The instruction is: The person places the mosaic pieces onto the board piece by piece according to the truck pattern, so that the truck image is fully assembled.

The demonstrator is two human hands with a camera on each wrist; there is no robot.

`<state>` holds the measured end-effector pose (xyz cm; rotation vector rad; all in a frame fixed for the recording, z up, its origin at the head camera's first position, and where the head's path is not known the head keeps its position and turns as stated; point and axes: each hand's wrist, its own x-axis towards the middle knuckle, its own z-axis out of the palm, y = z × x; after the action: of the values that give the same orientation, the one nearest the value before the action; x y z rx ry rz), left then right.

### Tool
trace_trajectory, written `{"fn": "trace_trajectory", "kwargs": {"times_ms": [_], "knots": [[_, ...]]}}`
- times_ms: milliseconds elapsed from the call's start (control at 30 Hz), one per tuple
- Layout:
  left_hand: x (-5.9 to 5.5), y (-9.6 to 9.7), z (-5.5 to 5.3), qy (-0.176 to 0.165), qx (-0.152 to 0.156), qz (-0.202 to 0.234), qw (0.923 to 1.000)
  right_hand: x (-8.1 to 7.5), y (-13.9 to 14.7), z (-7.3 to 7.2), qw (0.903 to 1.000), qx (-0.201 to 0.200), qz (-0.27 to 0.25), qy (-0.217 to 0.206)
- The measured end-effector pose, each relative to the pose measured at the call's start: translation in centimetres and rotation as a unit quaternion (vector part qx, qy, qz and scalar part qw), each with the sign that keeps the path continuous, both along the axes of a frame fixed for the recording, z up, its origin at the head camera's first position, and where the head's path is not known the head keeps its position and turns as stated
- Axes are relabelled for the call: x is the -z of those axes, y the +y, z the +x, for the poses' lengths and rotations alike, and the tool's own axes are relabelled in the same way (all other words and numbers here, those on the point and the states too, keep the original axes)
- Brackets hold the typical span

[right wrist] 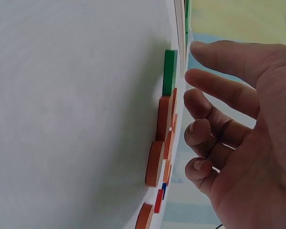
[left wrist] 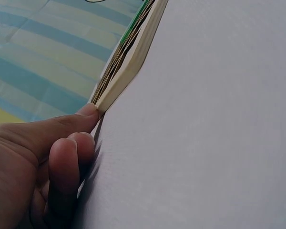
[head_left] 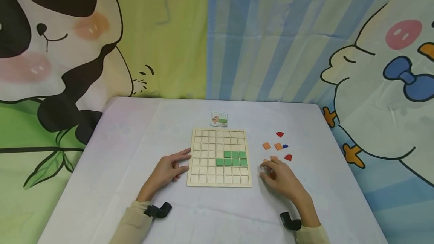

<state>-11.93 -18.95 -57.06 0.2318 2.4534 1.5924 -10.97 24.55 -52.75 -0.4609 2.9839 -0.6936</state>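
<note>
A pale wooden grid board (head_left: 202,165) lies on the table, with several green square tiles (head_left: 235,158) in cells on its right side. My left hand (head_left: 169,166) touches the board's left edge with its fingertips; the left wrist view shows the thumb against the board's rim (left wrist: 119,86). To the right of the board, my right hand (head_left: 283,178) hovers low over loose pieces, fingers loosely bent. In the right wrist view, a green block (right wrist: 169,74) and orange blocks (right wrist: 155,162) lie beside the fingers, which hold nothing visible. The hand partly hides the nearest pieces in the head view.
Behind the board lies a small picture card (head_left: 219,119) with a gridded coloured figure. Orange squares (head_left: 266,145), red wedges (head_left: 279,134) and a blue half-round piece (head_left: 285,146) are scattered at the right. A printed curtain (head_left: 264,37) hangs behind the white table (head_left: 135,131).
</note>
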Motion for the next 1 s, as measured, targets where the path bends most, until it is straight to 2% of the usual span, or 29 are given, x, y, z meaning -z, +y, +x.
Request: {"fn": "trace_trajectory", "kwargs": {"times_ms": [233, 600, 1000], "knots": [[-0.1, 0.0, 0.0, 0.001, 0.003, -0.001, 1.0000, 0.2, 1.1, 0.5, 1.0000, -0.007, -0.003, -0.006], [-0.1, 0.0, -0.2, -0.003, 0.001, -0.001, 1.0000, -0.1, 2.2, 0.7, 0.9984, -0.014, 0.005, -0.054], [-0.1, 0.1, -0.1, 0.001, -0.001, -0.001, 1.0000, 0.0, 1.7, 0.6, 0.9986, -0.008, 0.001, -0.053]]}}
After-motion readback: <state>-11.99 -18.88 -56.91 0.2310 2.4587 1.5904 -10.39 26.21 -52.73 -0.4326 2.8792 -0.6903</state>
